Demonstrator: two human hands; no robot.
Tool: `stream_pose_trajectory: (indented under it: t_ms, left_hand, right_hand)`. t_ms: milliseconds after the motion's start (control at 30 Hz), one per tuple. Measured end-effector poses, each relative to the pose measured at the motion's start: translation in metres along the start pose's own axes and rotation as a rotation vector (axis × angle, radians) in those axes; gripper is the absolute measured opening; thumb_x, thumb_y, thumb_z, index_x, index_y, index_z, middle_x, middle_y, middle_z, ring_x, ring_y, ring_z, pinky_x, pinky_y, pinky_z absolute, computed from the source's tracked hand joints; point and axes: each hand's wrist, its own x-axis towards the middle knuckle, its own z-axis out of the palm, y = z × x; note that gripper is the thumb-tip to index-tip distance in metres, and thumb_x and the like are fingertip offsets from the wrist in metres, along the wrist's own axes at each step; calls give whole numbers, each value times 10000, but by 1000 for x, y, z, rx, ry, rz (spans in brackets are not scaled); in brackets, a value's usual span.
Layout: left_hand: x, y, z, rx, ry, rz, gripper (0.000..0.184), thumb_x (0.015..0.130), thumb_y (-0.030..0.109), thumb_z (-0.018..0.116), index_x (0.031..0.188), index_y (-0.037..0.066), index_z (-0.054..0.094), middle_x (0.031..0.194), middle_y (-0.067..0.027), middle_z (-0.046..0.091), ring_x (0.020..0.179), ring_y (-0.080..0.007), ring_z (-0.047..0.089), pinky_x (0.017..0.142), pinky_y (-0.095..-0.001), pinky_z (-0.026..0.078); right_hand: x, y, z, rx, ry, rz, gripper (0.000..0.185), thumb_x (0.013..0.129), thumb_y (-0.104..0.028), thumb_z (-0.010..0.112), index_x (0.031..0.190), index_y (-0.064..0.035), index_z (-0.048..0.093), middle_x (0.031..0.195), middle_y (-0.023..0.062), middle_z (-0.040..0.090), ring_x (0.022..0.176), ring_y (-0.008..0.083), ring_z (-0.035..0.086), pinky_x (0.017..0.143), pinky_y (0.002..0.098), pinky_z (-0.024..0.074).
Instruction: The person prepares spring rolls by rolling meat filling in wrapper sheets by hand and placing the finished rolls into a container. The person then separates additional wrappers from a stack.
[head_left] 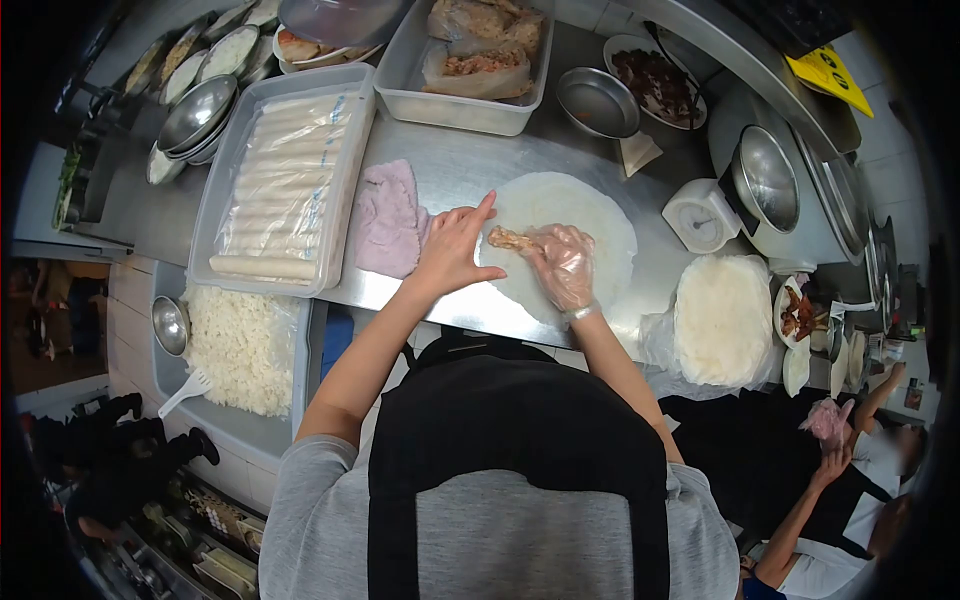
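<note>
A round, pale wrapper sheet (565,198) lies flat on the steel counter in front of me. My right hand (566,268), in a clear plastic glove, is closed around a lump of minced filling (508,239) over the sheet's left half. Part of the filling pokes out past the fingers; the rest is hidden. At the sheet's left edge, my bare left hand (453,248) has thumb and fingers spread with nothing between them. Beside it lies a folded pink cloth (388,220). To the right, a stack of pale wrappers (724,318) sits on plastic.
A plastic tub of rolls (280,190) stands at left, above a bin of rice (240,340). Behind the sheet are a tub (455,108) with bagged filling, a metal bowl (598,102) and a kitchen scale (702,216). Other people (800,490) stand at lower right.
</note>
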Motion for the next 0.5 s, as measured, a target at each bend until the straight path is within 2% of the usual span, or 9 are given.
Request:
stream_pose_trajectory:
  t_ms: [100, 200, 267, 300, 367, 500]
  left_hand:
    - [-1, -1, 1, -20, -5, -7, 1203, 572, 403, 853, 1512, 75, 178, 1298, -54, 561, 1211, -265, 454, 1015, -432, 300]
    - [-1, -1, 0, -5, 4, -4, 1200, 571, 404, 853, 1512, 80, 182, 1298, -53, 562, 1207, -264, 457, 1017, -427, 299]
    - [0, -1, -1, -7, 7, -7, 1199, 571, 404, 853, 1512, 83, 183, 1297, -53, 562, 1206, -265, 457, 1018, -425, 298]
    - [-1, -1, 0, -14, 1, -7, 1199, 570, 403, 854, 1512, 86, 184, 1296, -53, 563, 1206, -266, 457, 1018, -423, 298]
    - [-1, 0, 0, -25, -4, -13, 1200, 567, 403, 855, 1511, 87, 185, 1294, -53, 564, 1207, -267, 457, 1017, -427, 298]
    - [0, 0, 0, 0, -5, -14, 1201, 557, 400, 860, 1508, 85, 198, 1292, -51, 564, 1209, -269, 457, 1013, -438, 299]
  right_hand:
    - [-8, 14, -3, 115, 38, -33, 272, 705, -279, 756, 920, -116, 716, 979, 41, 649, 949, 253, 581, 888, 430, 398]
    - [-8, 13, -6, 161, 44, -93, 289, 723, -260, 750, 963, -103, 717, 970, 54, 648, 942, 259, 581, 874, 420, 415]
    - [-10, 6, -13, 94, 148, -52, 350, 729, -251, 749, 1040, -97, 703, 1010, 77, 637, 971, 275, 568, 868, 421, 426]
    - [-10, 9, -15, 94, 145, -51, 350, 729, -251, 749, 1040, -97, 703, 1010, 77, 637, 971, 275, 568, 868, 421, 426]
    - [-14, 22, -21, 100, -20, -56, 433, 719, -270, 755, 1107, -93, 677, 1046, 98, 616, 1012, 294, 548, 870, 424, 429]
    - [-13, 30, -16, 233, 9, -75, 459, 702, -273, 760, 1116, -93, 672, 1038, 90, 604, 1005, 291, 541, 868, 424, 427]
